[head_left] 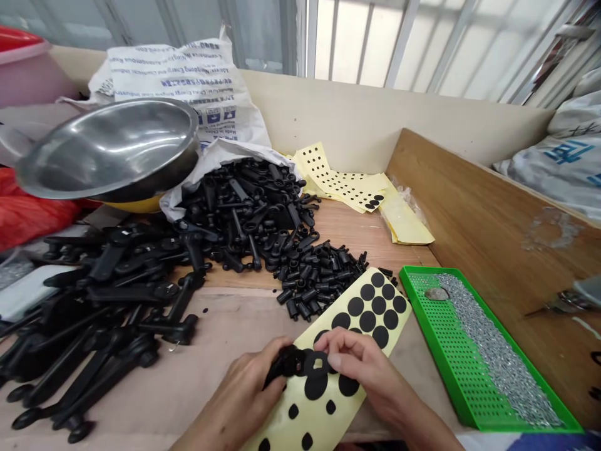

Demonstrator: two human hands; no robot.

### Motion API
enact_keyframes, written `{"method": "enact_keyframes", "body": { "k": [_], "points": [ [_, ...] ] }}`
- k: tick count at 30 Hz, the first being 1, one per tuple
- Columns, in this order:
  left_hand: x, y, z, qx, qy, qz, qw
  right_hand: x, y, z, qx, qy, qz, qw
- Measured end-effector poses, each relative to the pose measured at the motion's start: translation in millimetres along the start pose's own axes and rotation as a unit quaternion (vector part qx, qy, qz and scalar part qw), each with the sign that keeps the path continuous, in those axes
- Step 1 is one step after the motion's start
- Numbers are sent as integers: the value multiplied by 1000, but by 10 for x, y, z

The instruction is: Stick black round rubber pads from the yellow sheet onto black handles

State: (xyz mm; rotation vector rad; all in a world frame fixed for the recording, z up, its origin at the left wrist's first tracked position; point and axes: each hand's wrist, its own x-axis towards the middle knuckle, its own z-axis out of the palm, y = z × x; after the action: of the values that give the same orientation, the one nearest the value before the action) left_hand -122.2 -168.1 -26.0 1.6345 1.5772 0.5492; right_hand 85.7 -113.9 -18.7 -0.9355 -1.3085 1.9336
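Left hand [251,383] grips a black plastic part [284,362] — just left of the black disc sticker [310,361] the right hand [364,366] pinches.

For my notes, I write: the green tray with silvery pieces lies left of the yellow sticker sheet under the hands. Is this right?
Left is wrong: the head view shows the green tray with silvery pieces lying right of the yellow sticker sheet under the left hand and right hand.
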Motion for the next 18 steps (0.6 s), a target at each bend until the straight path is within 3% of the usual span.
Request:
{"method": "enact_keyframes", "body": {
  "k": [4,8,12,18],
  "points": [
    [68,104,-11,-150,-55,-60,985,41,11,60,-11,-6,-2,1000],
    [94,108,42,-265,-73,-111,955,75,21,93,-31,-7,5,999],
    [93,128,34,-311,-82,-134,937,87,23,106,-40,-7,1,999],
    [73,162,13,-309,-78,-145,937,86,-7,118,-35,-5,15,999]
  ]
}}
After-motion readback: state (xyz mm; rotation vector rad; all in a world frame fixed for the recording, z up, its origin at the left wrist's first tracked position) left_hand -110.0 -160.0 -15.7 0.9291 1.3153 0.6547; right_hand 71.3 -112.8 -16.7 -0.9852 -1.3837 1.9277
